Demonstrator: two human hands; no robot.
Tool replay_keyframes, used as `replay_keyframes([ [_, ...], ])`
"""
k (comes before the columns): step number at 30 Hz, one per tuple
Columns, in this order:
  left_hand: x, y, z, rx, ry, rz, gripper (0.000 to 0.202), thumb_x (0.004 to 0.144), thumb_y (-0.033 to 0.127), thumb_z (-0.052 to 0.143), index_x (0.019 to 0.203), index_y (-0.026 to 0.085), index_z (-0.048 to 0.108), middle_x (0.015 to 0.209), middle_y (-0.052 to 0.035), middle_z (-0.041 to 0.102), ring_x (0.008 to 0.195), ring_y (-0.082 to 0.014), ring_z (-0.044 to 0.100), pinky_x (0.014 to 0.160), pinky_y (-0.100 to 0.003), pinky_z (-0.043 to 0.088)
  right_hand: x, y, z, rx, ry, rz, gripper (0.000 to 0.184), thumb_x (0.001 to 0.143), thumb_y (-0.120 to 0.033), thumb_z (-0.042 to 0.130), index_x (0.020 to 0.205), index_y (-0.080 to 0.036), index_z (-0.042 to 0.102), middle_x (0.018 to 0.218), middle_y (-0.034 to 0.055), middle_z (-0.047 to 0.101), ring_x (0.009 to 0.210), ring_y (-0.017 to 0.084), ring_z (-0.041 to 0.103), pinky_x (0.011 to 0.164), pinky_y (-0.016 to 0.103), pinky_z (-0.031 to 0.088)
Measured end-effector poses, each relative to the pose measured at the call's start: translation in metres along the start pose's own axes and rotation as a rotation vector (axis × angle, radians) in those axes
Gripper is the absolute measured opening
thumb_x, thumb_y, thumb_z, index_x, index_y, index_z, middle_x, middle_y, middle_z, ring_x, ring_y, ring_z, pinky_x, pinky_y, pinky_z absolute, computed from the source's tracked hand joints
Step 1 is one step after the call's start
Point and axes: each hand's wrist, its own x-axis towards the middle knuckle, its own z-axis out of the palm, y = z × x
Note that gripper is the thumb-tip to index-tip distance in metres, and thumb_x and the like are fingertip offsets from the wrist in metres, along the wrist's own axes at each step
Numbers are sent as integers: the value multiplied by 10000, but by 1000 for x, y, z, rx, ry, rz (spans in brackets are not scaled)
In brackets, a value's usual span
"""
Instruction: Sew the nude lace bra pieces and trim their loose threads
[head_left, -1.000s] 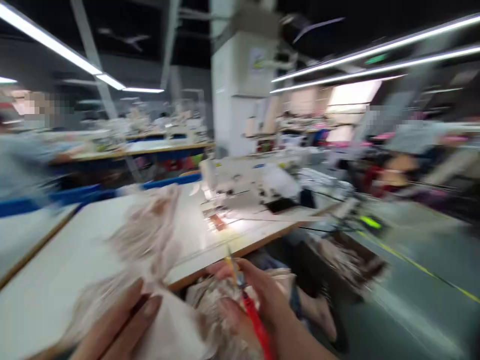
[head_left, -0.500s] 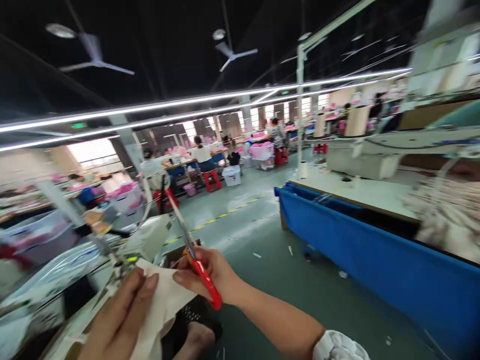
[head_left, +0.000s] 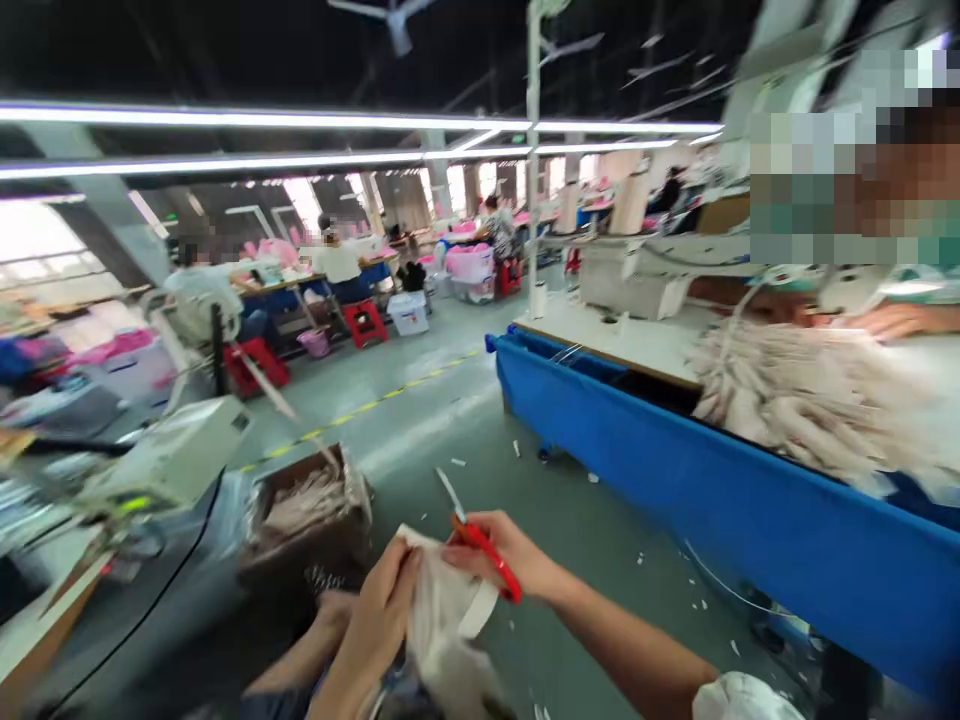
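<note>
Low in the middle of the head view, my left hand (head_left: 386,590) pinches the top edge of a piece of off-white fabric (head_left: 442,610). The cloth hangs down in folds between my hands. My right hand (head_left: 506,550) is closed around red-handled scissors (head_left: 487,560), whose blades point up and to the left, past the fabric. Fingers of that hand also touch the cloth's right side, where a pale band curls down. The lower part of the fabric is smeared by motion.
A brown box of fabric pieces (head_left: 307,510) stands on the floor at left, near a sewing machine (head_left: 165,460). On the right, a worktable with a blue cloth trough (head_left: 675,530) carries heaped pale fabric (head_left: 795,390); a co-worker's hand (head_left: 900,320) rests beside it. Scraps lie on the floor.
My view has swung right and down, bringing the box and the co-worker into sight. Both hands, with fabric and scissors, have come away from the sewing machine and now hang over the floor.
</note>
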Motion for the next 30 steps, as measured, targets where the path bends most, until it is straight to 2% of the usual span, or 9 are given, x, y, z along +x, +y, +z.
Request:
replay_keyframes([
  [2, 0, 12, 7, -53, -54, -24, 391, 821, 591, 508, 735, 211, 539, 719, -17, 601, 732, -212, 581, 703, -314, 499, -1, 5, -6, -35, 8, 32, 442, 658, -521, 819, 738, -155, 584, 572, -62, 482, 527, 76, 377, 497, 218, 294],
  [4, 2, 15, 13, -112, -103, -56, 351, 839, 543, 492, 727, 210, 484, 707, 2, 548, 708, -185, 528, 684, -291, 459, 1, 11, -12, -61, 5, 64, 425, 676, -508, 803, 742, -157, 573, 571, -66, 472, 525, 74, 364, 497, 219, 283],
  [7, 4, 2, 20, -125, -137, -89, 293, 868, 456, 461, 706, 215, 427, 726, 4, 494, 735, -181, 483, 713, -295, 426, 6, 20, -15, -86, -3, 80, 410, 696, -508, 780, 724, -161, 563, 565, -78, 426, 522, 68, 323, 495, 219, 248],
  [10, 6, -16, 21, -34, -101, -63, 248, 873, 357, 453, 672, 217, 418, 792, -29, 520, 853, -216, 479, 828, -343, 412, 15, 24, -11, -83, -13, 100, 428, 694, -536, 765, 734, -165, 556, 570, -77, 433, 525, 71, 327, 495, 221, 248],
  [12, 7, -27, 18, -22, -106, -67, 226, 883, 324, 444, 685, 216, 434, 814, -37, 544, 870, -222, 485, 840, -356, 408, 24, 26, -6, -88, -32, 126, 445, 682, -556, 761, 744, -167, 555, 585, -70, 461, 522, 74, 345, 496, 223, 264],
  [18, 8, -48, 9, -193, -175, -197, 265, 931, 428, 410, 771, 221, 450, 622, 19, 501, 636, -175, 493, 630, -288, 369, 55, 33, 8, -172, -111, 184, 427, 690, -552, 741, 728, -167, 560, 588, -63, 459, 530, 81, 351, 505, 235, 276],
  [21, 8, -56, 8, -311, -180, -268, 278, 915, 468, 424, 790, 220, 444, 599, 31, 521, 547, -145, 470, 560, -260, 333, 66, 39, 14, -204, -143, 203, 407, 701, -535, 736, 724, -168, 559, 597, -59, 467, 547, 84, 343, 518, 239, 276],
  [26, 10, -58, 2, -458, -207, -370, 334, 869, 536, 489, 892, 204, 470, 621, 34, 570, 453, -106, 410, 502, -242, 306, 73, 45, 19, -183, -177, 210, 399, 729, -536, 719, 742, -170, 561, 617, -49, 473, 550, 87, 349, 519, 243, 275],
  [30, 13, -57, -5, -534, -231, -408, 380, 821, 553, 567, 890, 187, 489, 629, 16, 602, 464, -99, 435, 502, -236, 342, 75, 49, 20, -143, -199, 239, 418, 743, -560, 712, 747, -181, 535, 590, -61, 443, 524, 80, 323, 500, 243, 252],
])
